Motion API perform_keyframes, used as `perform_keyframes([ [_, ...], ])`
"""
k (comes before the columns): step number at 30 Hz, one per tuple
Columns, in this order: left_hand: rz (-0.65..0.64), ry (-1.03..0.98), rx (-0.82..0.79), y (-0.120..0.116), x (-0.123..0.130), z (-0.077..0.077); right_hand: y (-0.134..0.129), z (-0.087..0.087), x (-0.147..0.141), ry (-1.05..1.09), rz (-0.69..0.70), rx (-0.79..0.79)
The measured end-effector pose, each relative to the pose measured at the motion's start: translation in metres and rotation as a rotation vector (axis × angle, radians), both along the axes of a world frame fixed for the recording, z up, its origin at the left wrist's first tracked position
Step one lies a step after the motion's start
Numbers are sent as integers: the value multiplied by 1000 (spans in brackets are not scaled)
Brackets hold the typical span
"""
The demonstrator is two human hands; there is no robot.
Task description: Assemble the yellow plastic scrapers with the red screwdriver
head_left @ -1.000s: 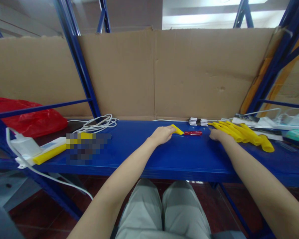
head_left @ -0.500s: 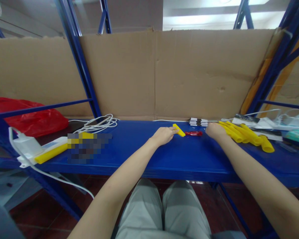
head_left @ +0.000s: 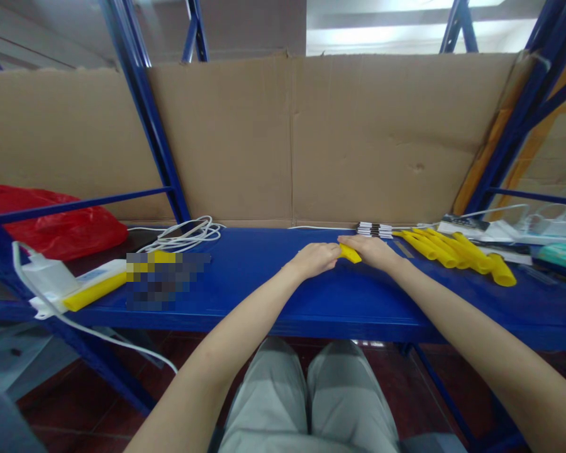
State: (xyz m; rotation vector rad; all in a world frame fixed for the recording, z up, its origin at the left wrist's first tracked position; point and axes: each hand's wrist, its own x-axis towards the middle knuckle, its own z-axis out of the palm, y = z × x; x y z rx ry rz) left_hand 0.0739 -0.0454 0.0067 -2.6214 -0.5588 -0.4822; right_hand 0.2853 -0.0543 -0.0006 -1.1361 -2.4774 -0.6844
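Left hand pinching yellow piece over desk; right hand at piece's far side, grip hidden, cannot tell. Likely 2-handed working step; next move calls for steady left hold.

Just right of the frame's centre, the bare left hand held a short yellow piece beside the bare right hand; hollow yellow tubes lay further right

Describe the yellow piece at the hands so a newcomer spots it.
On the blue tabletop, find the left hand and right hand close together. The yellow piece shows between them. Unlike the yellow tubes bunched at right, it is in the left hand's grip.
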Motion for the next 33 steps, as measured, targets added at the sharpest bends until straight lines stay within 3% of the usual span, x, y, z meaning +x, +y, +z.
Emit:
perform_keyframes([
  [9, 39, 52, -24, -4, 0, 4, 0, 3, 3, -20, -80, -34],
  [17, 105, 33, -37, -2, -4, 7, 10, 4, 24, 534, -414, -34],
  [22, 162, 26, -50, -2, -7, 11, 21, 2, 50, 821, -644, -228],
  [33, 167, 21, -91, -4, -7, 13, 23, -6, 40, 994, -731, -382],
])
